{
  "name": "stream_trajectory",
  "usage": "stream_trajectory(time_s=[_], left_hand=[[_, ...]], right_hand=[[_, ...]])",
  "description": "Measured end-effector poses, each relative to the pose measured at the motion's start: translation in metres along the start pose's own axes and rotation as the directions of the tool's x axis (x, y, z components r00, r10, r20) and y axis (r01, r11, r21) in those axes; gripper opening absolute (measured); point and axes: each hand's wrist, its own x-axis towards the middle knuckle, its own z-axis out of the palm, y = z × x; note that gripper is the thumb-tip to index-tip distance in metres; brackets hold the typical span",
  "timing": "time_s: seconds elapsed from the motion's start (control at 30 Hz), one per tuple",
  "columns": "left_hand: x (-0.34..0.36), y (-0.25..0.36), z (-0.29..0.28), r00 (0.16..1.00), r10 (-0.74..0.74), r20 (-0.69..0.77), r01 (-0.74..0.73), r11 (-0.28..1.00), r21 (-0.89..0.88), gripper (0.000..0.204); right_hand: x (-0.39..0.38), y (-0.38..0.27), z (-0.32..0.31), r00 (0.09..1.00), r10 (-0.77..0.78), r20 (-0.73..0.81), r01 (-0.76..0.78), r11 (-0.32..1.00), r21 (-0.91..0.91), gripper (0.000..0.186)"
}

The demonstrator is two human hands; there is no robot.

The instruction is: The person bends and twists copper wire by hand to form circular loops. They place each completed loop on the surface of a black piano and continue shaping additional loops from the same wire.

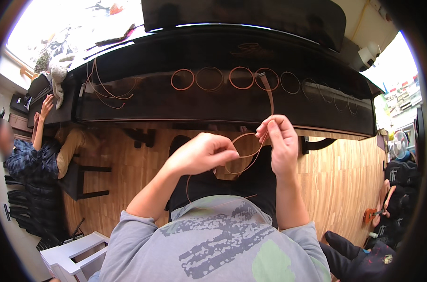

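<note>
A thin copper-coloured wire (242,172), wound into a loop, is held between my two hands above my lap. My left hand (201,152) pinches the loop's left side with thumb and fingertips. On its upper right side, my right hand (283,143) pinches it with thumb and forefinger. A loose tail of wire (188,190) hangs below my left hand and crosses my grey shirt. Beyond my right fingertips, a narrow brown strip (270,96) with a pale end lies against the black glossy surface (147,105); whether I touch it I cannot tell.
Coils of copper-coloured wire (171,80) and silvery wire (290,93) lie in a row on the black surface. Loose wires (98,84) spread at its left. A seated person (25,157) is at far left, near a dark stool (89,168). Another person's hands hold a small orange stringed instrument (369,215) at right.
</note>
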Motion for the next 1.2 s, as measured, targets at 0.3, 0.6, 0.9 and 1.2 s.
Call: stream_trajectory(time_s=[0.3,0.6,0.9,1.2], left_hand=[[0.007,-0.024,-0.007,0.985,0.02,-0.17,-0.073,0.947,-0.312,0.032],[0.007,-0.024,0.005,0.892,0.195,-0.407,-0.29,0.939,-0.184,0.018],[0.006,-0.019,0.002,0.718,0.491,-0.493,-0.405,0.871,0.277,0.007],[0.006,-0.015,0.007,0.72,0.523,-0.456,-0.397,0.849,0.348,0.012]], right_hand=[[0.007,-0.012,-0.025,0.996,0.024,-0.089,0.017,0.903,0.429,0.017],[-0.001,-0.011,-0.031,0.991,-0.129,-0.028,0.131,0.941,0.313,0.016],[-0.006,-0.011,-0.034,0.866,-0.236,0.44,0.08,0.935,0.345,0.044],[-0.011,-0.017,0.006,0.846,0.355,0.399,-0.342,0.934,-0.105,0.019]])
